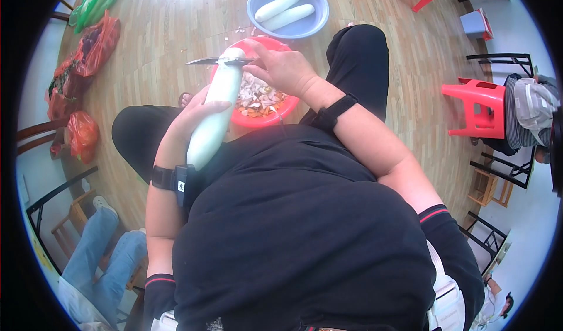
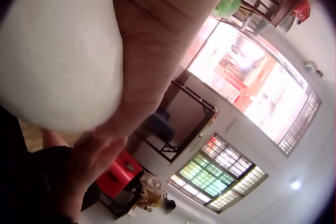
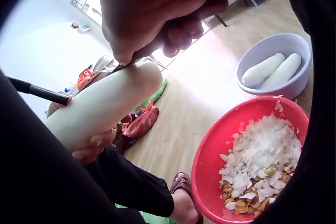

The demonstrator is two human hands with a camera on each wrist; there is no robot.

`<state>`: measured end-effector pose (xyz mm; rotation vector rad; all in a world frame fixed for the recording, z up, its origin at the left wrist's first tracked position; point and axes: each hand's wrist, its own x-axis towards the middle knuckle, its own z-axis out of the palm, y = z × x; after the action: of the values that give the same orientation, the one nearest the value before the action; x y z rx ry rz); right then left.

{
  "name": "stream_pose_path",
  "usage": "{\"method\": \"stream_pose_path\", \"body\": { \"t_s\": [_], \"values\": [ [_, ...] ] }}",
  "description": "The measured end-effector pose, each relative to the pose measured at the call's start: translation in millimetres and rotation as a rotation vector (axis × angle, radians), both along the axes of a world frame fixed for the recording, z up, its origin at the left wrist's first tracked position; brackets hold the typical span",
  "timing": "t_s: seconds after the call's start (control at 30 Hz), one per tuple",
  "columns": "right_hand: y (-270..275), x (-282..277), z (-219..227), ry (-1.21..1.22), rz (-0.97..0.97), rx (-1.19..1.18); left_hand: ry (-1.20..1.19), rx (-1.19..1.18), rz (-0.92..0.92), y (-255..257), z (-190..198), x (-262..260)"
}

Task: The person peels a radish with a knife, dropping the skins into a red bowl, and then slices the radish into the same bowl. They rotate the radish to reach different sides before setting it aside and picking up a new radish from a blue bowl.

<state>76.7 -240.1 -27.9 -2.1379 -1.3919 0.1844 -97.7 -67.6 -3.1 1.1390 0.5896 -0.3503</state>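
Note:
A long, peeled white radish (image 1: 216,105) slants up from the lap, its upper end over the red basin (image 1: 289,105). My left hand (image 1: 192,117) grips it around the middle, thumb across the front. A knife (image 1: 202,61) lies across the upper end, its blade pointing left and touching the radish. My right hand (image 1: 284,70) holds the knife by its handle, which the fingers mostly hide. In the left wrist view the radish (image 2: 60,50) fills the left side against the palm. White peelings (image 3: 262,150) lie over orange-brown scraps in the basin below.
Beyond the red basin, a pale blue basin (image 1: 252,20) holds two peeled radishes (image 1: 287,17). Red bags (image 1: 85,134) and a green bag (image 1: 97,2) lie on the wooden floor at left. A red stool (image 1: 481,105) stands at right, and another person's legs (image 1: 94,249) show lower left.

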Motion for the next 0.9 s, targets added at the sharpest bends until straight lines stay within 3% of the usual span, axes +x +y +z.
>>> {"method": "stream_pose_path", "body": {
  "t_s": [0.07, 0.2, 0.27, 0.3, 0.33, 0.4, 0.43, 0.47, 0.53, 0.57, 0.63, 0.77, 0.87, 0.9],
  "values": [
    [-1, 0, 5, 0.076, -0.009, -0.135, 0.006, 0.005, -0.001, 0, 0, 0],
    [-3, 10, -10, 0.014, -0.047, -0.077, -0.002, -0.014, -0.008, 2, -1, -3],
    [-9, 24, -14, 0.071, -0.21, -0.283, -0.018, -0.002, -0.014, 2, 1, -5],
    [-11, 26, -1, 0.224, -0.205, -0.391, -0.033, -0.012, -0.008, 1, 3, -6],
    [-11, 27, -4, 0.22, -0.206, -0.39, -0.049, -0.023, -0.003, 1, 4, -6],
    [-14, 27, -30, 0.32, -0.153, -0.253, -0.026, -0.062, 0.049, 3, 4, -5],
    [-13, 30, -71, 0.338, -0.168, -0.091, 0.003, -0.102, 0.101, 4, 2, -6],
    [-13, 30, -66, 0.334, -0.161, -0.095, -0.001, -0.104, 0.108, 6, 0, -8],
    [-13, 26, -41, 0.799, -0.28, -0.312, 0.018, -0.245, 0.204, 9, -5, -9],
    [-13, 23, -30, 0.794, -0.275, -0.312, 0.013, -0.244, 0.208, 11, -6, -6],
    [-13, 17, -13, 1.022, -0.316, -0.276, -0.188, -0.239, 0.128, 13, -7, -1],
    [-7, 16, -6, 1.157, -0.236, -0.026, -0.29, -0.034, 0.192, 11, -9, 2],
    [0, 14, -10, 1.109, -0.118, 0.156, -0.242, 0.042, 0.176, 15, -5, 3],
    [0, 14, -9, 1.096, -0.106, 0.119, -0.187, 0.05, 0.202, 16, -3, 5]
  ]
}}
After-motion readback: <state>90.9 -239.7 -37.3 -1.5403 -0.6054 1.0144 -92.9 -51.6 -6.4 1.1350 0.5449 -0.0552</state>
